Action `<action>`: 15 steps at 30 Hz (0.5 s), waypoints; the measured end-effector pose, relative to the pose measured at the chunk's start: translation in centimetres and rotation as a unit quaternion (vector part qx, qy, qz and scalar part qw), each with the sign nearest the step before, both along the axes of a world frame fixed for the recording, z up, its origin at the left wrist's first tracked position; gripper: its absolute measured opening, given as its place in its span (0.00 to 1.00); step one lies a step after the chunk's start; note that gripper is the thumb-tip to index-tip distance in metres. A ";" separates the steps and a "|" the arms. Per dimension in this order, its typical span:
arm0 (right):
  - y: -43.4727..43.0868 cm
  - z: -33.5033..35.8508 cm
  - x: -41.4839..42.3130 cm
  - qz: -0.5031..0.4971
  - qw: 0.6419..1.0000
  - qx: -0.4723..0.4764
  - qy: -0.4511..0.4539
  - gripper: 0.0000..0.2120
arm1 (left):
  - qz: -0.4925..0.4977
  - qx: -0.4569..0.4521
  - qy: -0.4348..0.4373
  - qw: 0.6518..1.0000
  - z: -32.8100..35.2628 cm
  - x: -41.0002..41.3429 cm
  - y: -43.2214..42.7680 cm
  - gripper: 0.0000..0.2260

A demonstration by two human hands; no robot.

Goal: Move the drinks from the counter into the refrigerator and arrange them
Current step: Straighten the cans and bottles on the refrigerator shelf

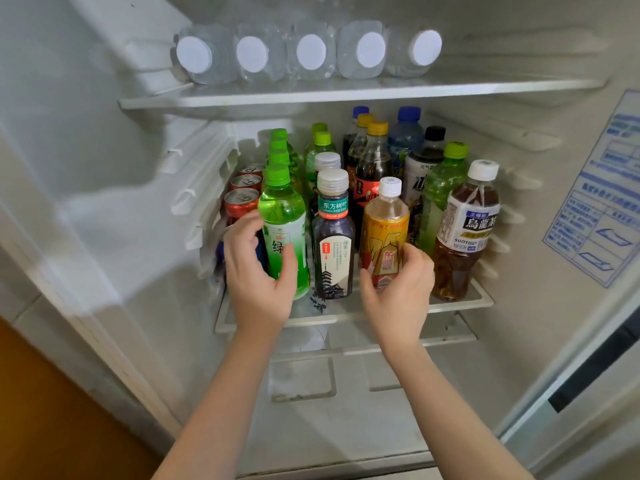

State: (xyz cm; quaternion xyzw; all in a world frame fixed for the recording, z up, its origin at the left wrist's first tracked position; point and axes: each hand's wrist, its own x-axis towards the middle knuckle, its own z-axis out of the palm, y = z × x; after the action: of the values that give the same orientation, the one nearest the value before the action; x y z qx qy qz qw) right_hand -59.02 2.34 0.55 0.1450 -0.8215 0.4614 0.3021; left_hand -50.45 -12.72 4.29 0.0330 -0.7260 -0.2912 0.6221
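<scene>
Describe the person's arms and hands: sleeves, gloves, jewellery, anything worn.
The left hand and right hand are bare, with no gloves and no rings visible. The left forearm and right forearm are bare too, with no sleeve, watch or bracelet in view down to the bottom edge of the picture.

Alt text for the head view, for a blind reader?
In an open refrigerator, the left hand grips a green tea bottle and the right hand a yellow-labelled bottle, front row of a crowded shelf. Water bottles lie on the shelf above.
</scene>
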 end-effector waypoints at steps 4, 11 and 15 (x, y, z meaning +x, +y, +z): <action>-0.1 -0.2 -1.8 0.040 0.993 -0.013 -0.106 0.37 | -0.017 -0.006 0.005 1.000 -2.2 0.1 1.0 0.17; 0.0 -1.4 -3.0 0.062 0.993 -0.008 -0.101 0.36 | -0.018 0.020 -0.047 0.999 -3.5 0.2 1.7 0.18; 0.0 -1.4 -3.4 0.070 0.993 -0.005 -0.097 0.36 | -0.009 0.049 -0.075 0.996 -3.8 0.3 1.9 0.18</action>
State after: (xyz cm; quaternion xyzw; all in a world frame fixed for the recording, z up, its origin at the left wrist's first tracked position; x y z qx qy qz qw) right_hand -62.43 2.30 -0.81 0.1555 -0.8321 0.4978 0.1888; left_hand -50.14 -10.85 0.54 0.0790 -0.7558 -0.3286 0.5609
